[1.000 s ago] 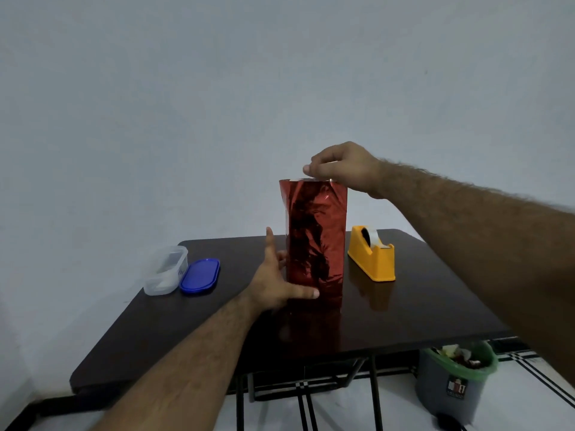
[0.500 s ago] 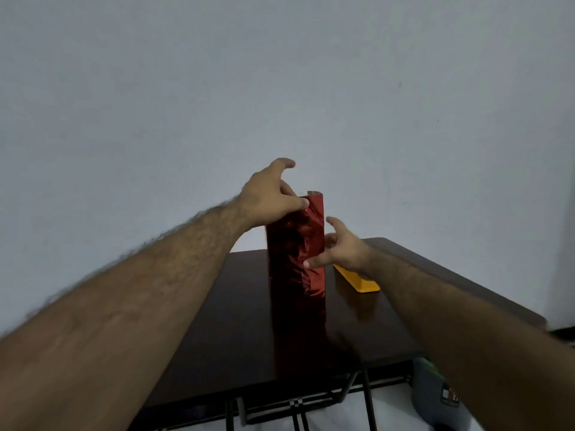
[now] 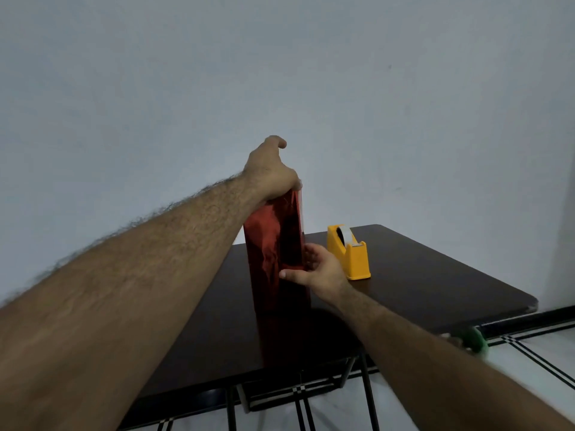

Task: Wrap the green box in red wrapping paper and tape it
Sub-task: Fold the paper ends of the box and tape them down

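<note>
The box, fully covered in shiny red wrapping paper (image 3: 273,244), stands upright on the dark table (image 3: 420,284); no green shows. My left hand (image 3: 269,171) rests over its top end, thumb down on the near top edge and fingers reaching over the far side. My right hand (image 3: 317,269) grips the lower right side of the wrapped box, thumb across the front and fingers behind it. A yellow tape dispenser (image 3: 350,255) with a white roll sits just right of the box.
The table's right edge and rounded corner (image 3: 529,303) lie to the right. A green-rimmed bin (image 3: 473,340) shows on the tiled floor beyond it. A plain wall stands behind the table.
The view has swung left to right. My left hand has settled flatter over the box top, and my right hand has slid lower down the box's right side.
</note>
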Action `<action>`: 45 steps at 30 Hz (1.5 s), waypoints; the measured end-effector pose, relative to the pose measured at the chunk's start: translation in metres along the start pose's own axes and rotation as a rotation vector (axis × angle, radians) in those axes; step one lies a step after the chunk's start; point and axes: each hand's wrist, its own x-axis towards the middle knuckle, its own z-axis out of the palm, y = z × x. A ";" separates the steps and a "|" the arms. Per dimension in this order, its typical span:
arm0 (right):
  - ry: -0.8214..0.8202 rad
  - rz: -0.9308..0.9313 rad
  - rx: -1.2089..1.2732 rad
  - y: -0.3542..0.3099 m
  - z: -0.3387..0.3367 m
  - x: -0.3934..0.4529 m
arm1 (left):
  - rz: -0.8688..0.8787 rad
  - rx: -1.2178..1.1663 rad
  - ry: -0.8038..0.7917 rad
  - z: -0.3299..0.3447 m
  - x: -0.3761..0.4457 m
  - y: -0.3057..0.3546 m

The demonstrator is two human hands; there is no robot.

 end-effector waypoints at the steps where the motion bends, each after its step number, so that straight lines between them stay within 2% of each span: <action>1: 0.000 -0.001 -0.030 0.003 0.003 -0.005 | 0.001 0.011 0.000 0.000 -0.001 -0.001; 4: 0.005 -0.023 -0.084 0.012 0.009 -0.017 | 0.004 -0.031 0.037 -0.001 -0.003 -0.002; 9: -0.014 -0.021 -0.072 0.014 0.009 -0.018 | 0.110 -0.221 0.185 -0.010 -0.004 -0.007; 13: 0.072 -0.066 -0.035 -0.002 0.008 -0.015 | 0.137 -0.272 0.328 -0.021 -0.010 -0.048; 16: 0.184 -0.202 0.005 -0.027 0.005 -0.001 | 0.094 -0.387 0.441 -0.024 -0.018 -0.088; 19: 0.269 -0.316 -0.011 -0.059 0.005 0.019 | -0.073 -0.512 0.509 -0.024 -0.022 -0.123; 22: 0.258 -0.346 -0.040 -0.093 0.004 0.040 | -0.191 -0.557 0.367 -0.021 -0.019 -0.142; 26: 0.166 -0.311 -0.116 -0.134 -0.006 0.059 | -0.173 -0.557 0.173 -0.016 -0.020 -0.143; 32: -0.116 -0.368 -0.534 -0.190 -0.004 0.056 | -0.159 -0.579 0.105 -0.012 -0.017 -0.141; 35: -0.166 -0.384 -0.677 -0.202 0.005 0.056 | -0.134 -0.558 0.070 -0.011 -0.017 -0.144; 39: -0.244 -0.385 -0.687 -0.207 0.010 0.048 | -0.134 -0.543 0.064 -0.015 -0.015 -0.148; 45: -0.278 -0.509 -0.859 -0.203 0.008 0.037 | -0.052 -0.461 -0.020 -0.021 -0.009 -0.151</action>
